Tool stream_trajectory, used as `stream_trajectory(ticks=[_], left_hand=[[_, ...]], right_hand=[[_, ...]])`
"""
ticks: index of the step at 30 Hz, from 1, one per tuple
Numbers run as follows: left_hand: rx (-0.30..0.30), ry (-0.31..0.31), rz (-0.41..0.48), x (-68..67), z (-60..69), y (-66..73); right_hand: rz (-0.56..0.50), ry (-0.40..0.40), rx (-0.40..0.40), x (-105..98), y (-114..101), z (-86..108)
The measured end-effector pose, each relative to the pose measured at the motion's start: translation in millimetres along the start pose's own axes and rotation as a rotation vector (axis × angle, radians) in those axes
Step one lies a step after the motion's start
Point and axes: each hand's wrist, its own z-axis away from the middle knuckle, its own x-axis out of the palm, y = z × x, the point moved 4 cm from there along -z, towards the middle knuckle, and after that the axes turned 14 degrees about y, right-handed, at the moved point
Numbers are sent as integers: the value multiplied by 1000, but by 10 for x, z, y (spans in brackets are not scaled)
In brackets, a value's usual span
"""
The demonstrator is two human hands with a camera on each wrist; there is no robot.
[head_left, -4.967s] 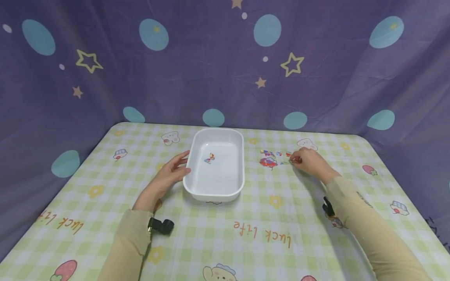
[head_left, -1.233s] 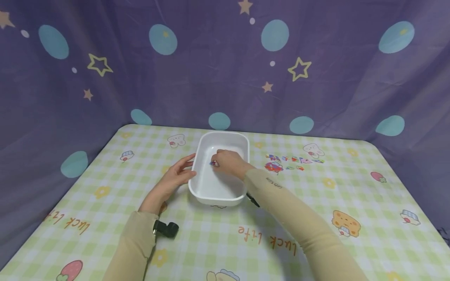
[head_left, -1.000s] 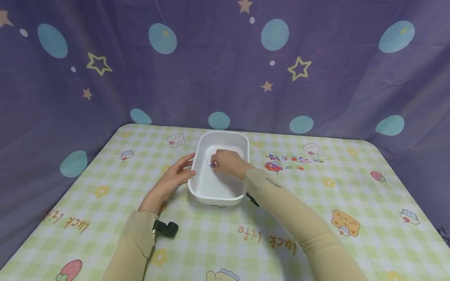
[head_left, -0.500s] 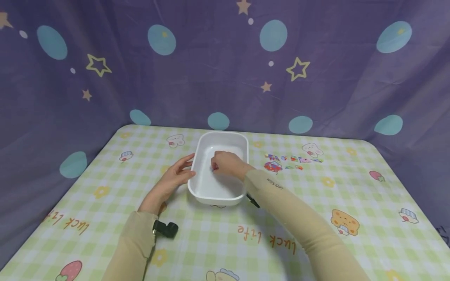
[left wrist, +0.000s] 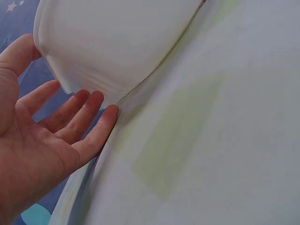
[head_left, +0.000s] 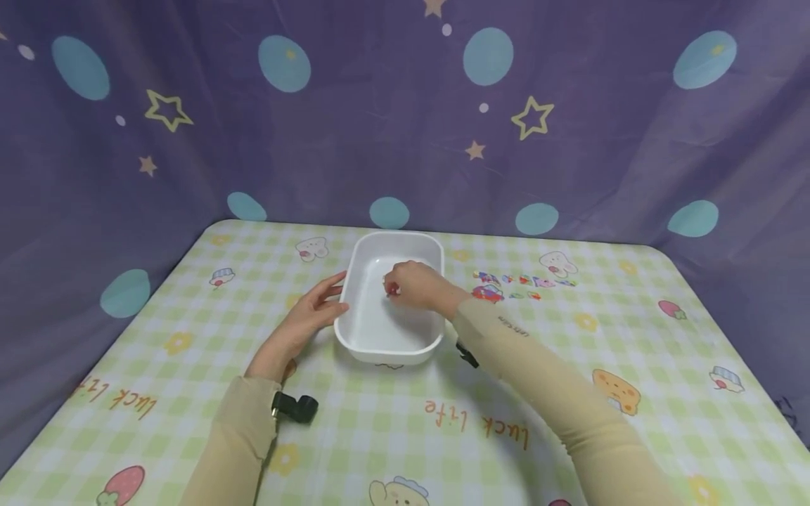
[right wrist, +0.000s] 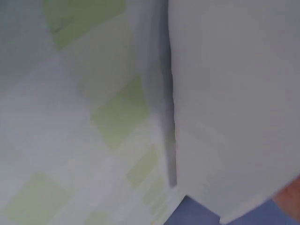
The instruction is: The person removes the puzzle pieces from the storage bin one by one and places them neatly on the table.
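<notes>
A white rectangular tray [head_left: 389, 342] stands on the table. My left hand [head_left: 306, 320] rests against its left side; in the left wrist view, the fingertips [left wrist: 111, 112] touch the outer wall with the fingers spread. Inside the tray, my right hand [head_left: 420, 287] has its fingers bent and pinches a small reddish piece [head_left: 394, 289], mostly hidden by the fingers. To the right of the tray lie several small, flat, colourful sticker-like pieces in two rough rows, among them a larger red one [head_left: 487, 294] and a pinkish one [head_left: 543, 282]. The right wrist view shows mainly the tray's outer wall [right wrist: 229, 93].
A green and white checked cloth [head_left: 354, 450] with printed cartoons and lettering covers the table. A purple curtain [head_left: 405, 169] with stars and blue spots hangs behind it. A black wrist camera [head_left: 296, 406] sits on the left wrist.
My right hand has gone from the pieces on the right into the tray, and has just risen slightly with a reddish piece. More pieces lie on the cloth than five seconds ago.
</notes>
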Motion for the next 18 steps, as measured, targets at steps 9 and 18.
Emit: stream_trajectory(ticks=[9, 18], left_hand=[[-23, 20, -8, -3, 7, 11], [-18, 20, -1, -1, 1, 3]], right_hand=[[-23, 100, -4, -225, 97, 138], [-69, 221, 34, -434, 293, 314]])
